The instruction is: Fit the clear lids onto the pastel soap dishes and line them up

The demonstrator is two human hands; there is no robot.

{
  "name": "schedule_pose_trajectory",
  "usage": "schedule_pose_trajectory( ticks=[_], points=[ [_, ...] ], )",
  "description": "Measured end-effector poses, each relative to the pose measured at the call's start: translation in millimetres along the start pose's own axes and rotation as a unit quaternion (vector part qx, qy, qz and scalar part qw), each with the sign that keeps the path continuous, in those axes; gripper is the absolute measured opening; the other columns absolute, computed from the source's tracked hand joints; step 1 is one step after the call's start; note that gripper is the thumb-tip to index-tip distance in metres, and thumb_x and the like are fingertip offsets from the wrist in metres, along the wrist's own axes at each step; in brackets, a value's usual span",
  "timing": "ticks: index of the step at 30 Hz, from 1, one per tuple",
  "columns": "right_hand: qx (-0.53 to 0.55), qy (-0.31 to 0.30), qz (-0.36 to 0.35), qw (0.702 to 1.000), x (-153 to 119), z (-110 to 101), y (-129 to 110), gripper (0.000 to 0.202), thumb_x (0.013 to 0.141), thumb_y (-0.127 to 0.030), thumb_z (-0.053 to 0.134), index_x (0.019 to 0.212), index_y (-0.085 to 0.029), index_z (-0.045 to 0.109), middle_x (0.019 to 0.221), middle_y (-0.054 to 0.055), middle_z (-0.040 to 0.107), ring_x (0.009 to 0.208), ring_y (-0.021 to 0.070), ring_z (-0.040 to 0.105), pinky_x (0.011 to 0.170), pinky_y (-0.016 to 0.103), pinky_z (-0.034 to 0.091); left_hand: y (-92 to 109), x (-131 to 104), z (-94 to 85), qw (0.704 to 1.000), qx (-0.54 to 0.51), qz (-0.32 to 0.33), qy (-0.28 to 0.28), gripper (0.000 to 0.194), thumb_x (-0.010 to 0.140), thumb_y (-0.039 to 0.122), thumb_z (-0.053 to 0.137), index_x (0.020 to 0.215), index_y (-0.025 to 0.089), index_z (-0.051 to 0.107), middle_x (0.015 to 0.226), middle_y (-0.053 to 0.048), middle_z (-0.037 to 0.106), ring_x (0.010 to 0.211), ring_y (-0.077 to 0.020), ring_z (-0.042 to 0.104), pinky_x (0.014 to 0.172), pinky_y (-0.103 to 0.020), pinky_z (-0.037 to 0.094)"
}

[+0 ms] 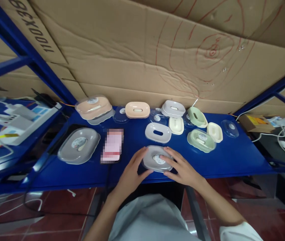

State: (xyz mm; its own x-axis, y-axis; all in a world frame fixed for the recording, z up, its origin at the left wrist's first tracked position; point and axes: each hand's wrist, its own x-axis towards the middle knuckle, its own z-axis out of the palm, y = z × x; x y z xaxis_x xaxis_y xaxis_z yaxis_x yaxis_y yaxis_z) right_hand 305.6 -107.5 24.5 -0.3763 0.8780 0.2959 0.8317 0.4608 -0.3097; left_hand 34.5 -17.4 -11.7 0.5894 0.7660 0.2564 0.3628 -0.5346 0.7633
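Near the front edge of the blue table, a grey soap dish (pixel 149 160) with a clear lid and a round white label sits between my hands. My left hand (pixel 133 170) is curved around its left end, thumb at the front. From the right, my right hand (pixel 182 170) grips the other end, with one finger over the label. Just behind it lies a grey oval tray (pixel 150 134) with a slot in its middle. A cream dish (pixel 176 125) is beyond that tray, and a green lidded soap dish (pixel 199 142) stands off to the right.
On the left are a phone (pixel 112 145), a large grey lidded dish (pixel 77 147) and a peach lidded dish (pixel 94 108). Along the back are a peach dish (pixel 129 110), a grey dish (pixel 171 108), a green dish (pixel 195 115) and clear lids (pixel 230 130). Cardboard (pixel 119 50) stands behind.
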Motion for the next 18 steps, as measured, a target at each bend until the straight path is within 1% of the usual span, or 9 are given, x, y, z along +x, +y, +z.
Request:
schedule_pose_trajectory(
  ticks=[3, 6, 11, 15, 18],
  points=[
    [-0.020, 0.029, -0.004, 0.999, -6, 4, 6, 0.073, 0.105, -0.039, 0.064, 0.170, -0.032, 0.031, 0.173, 0.013, 0.038, 0.159, 0.0316, 0.038, 0.123, 0.053, 0.048, -1, -1, 1.0, 1.000, 0.005, -0.003, -0.002, 0.081, 0.095, 0.027, 0.077, 0.164, 0.039, 0.034, 0.167, -0.008, 0.049, 0.153, -0.0264, 0.050, 0.125, -0.046, 0.046],
    [-0.049, 0.048, -0.014, 0.998, -11, 8, 6, 0.080, 0.102, -0.039, 0.068, 0.171, -0.033, 0.028, 0.171, 0.014, 0.041, 0.158, 0.0341, 0.040, 0.122, 0.056, 0.049, 0, -1, 0.1, 1.000, 0.004, 0.002, -0.010, 0.078, 0.097, 0.026, 0.075, 0.163, 0.039, 0.036, 0.167, -0.007, 0.049, 0.153, -0.0250, 0.050, 0.125, -0.045, 0.046],
    [-0.063, 0.045, -0.035, 0.996, -13, 11, -3, 0.088, 0.097, -0.041, 0.076, 0.171, -0.033, 0.029, 0.172, 0.013, 0.039, 0.162, 0.0361, 0.031, 0.120, 0.057, 0.052, 0, -1, -1.9, 1.000, -0.014, 0.014, -0.016, 0.076, 0.096, 0.024, 0.075, 0.162, 0.038, 0.039, 0.165, -0.008, 0.051, 0.151, -0.0247, 0.053, 0.125, -0.044, 0.047],
    [-0.064, 0.034, -0.036, 0.997, -16, 10, -7, 0.084, 0.096, -0.033, 0.078, 0.169, -0.035, 0.034, 0.174, 0.010, 0.035, 0.163, 0.0366, 0.027, 0.122, 0.057, 0.050, -1, -2, -0.6, 1.000, -0.018, 0.016, -0.002, 0.072, 0.095, 0.023, 0.076, 0.158, 0.037, 0.043, 0.164, -0.007, 0.053, 0.150, -0.0238, 0.055, 0.125, -0.044, 0.047],
    [-0.038, 0.025, -0.015, 0.999, -17, 10, -7, 0.081, 0.096, -0.035, 0.077, 0.167, -0.036, 0.037, 0.174, 0.009, 0.036, 0.163, 0.0362, 0.028, 0.122, 0.058, 0.050, 1, -3, -1.3, 1.000, -0.009, 0.017, -0.003, 0.069, 0.094, 0.023, 0.076, 0.155, 0.036, 0.047, 0.164, -0.007, 0.053, 0.149, -0.0246, 0.055, 0.124, -0.044, 0.048]
  ],
)
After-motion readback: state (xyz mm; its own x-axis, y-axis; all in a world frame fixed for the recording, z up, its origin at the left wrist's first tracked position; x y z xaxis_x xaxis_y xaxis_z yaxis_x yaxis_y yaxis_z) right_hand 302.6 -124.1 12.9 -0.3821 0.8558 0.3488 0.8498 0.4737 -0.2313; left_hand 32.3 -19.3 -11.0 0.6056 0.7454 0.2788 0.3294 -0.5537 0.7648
